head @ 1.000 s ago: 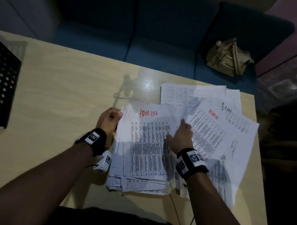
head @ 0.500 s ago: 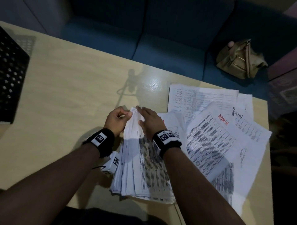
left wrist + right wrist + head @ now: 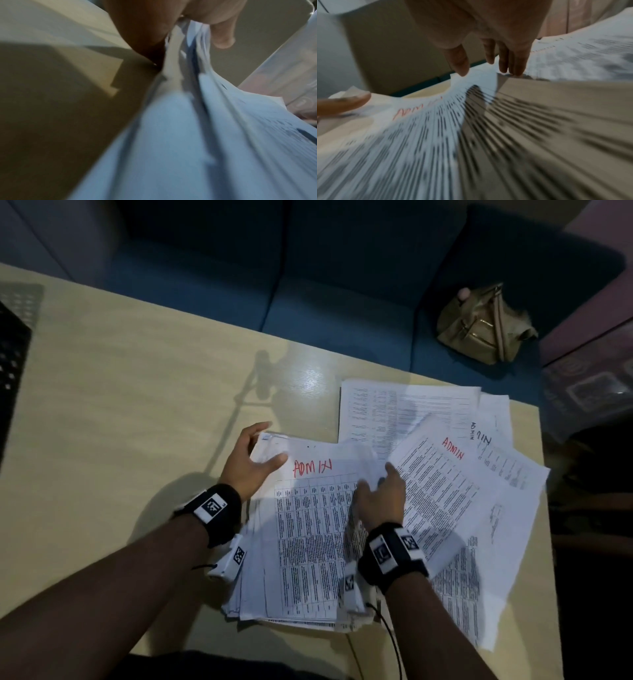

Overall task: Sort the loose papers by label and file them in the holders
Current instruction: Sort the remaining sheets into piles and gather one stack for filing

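A thick stack of printed papers (image 3: 308,542) lies on the table, its top sheet marked "ADMIN" in red. My left hand (image 3: 255,460) holds the stack's far left corner, thumb on top and fingers at the edge; in the left wrist view the sheet edges (image 3: 185,81) run between palm and thumb. My right hand (image 3: 380,494) rests on the stack's right side with straight fingers (image 3: 505,60) touching the far edge of a slightly curled sheet. Loose sheets (image 3: 455,501) fan out to the right, one marked "ADMIN" in red, another in black.
A black perforated holder (image 3: 10,364) stands at the table's left edge. Bare tabletop (image 3: 120,405) stretches between it and the papers. Behind the table is a blue sofa (image 3: 342,302) with a tan bag (image 3: 486,326) on it. The table's right edge lies just past the fanned sheets.
Half a second ago the stack was tipped up with both hands at its far left corner. Now it lies flat with the red-labelled sheet up, and my right hand has moved right.
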### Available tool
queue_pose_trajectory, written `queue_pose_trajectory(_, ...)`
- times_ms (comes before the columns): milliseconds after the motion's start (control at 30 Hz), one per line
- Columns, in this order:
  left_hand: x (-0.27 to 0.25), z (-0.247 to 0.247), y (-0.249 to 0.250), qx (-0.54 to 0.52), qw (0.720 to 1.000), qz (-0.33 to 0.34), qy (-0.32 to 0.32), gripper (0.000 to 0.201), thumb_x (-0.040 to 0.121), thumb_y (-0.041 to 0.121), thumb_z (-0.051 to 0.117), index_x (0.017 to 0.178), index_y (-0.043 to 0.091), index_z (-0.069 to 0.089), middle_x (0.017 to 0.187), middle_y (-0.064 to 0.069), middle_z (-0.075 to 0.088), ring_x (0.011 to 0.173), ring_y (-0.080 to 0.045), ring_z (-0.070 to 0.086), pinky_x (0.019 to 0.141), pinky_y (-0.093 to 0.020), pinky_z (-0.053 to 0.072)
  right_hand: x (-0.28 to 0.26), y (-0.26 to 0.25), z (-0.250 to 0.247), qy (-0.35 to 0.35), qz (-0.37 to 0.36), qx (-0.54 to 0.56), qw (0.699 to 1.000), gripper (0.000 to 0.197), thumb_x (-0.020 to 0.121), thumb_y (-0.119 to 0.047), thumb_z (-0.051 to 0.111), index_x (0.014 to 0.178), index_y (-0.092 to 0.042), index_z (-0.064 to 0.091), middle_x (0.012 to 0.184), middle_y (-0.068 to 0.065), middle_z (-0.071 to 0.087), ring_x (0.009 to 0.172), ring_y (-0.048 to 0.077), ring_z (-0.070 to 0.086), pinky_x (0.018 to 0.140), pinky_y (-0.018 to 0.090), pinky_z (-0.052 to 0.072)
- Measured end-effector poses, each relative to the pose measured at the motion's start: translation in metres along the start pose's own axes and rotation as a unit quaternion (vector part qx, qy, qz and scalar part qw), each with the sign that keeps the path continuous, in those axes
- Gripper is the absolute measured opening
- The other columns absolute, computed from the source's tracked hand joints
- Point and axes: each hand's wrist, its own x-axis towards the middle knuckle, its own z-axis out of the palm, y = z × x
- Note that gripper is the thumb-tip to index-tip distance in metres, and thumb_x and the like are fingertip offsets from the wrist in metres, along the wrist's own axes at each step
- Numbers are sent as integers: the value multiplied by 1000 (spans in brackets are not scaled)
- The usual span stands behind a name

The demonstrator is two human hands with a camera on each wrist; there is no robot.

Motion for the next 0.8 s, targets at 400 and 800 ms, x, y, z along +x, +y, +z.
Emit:
queue_pose_trajectory(400,-5,-5,-1,-9,992,-122,10,65,63,50,84,120,26,63,117,6,68,107,-18,64,97,-41,48,-14,21,-44,150,51,31,987,50,88,-32,63,132,-19,43,141,-4,38,124,21,45,105,46,40)
queue_pose_trajectory(800,-21,-6,11,33,996,-80,-4,44,87,12,69,129,19,58,113,2,63,104,-23,60,90,-34,43,16,64,-143,218,161,6,963,33,91,-21,60,114,4,60,111,25,63,96,37,60,76,33,44)
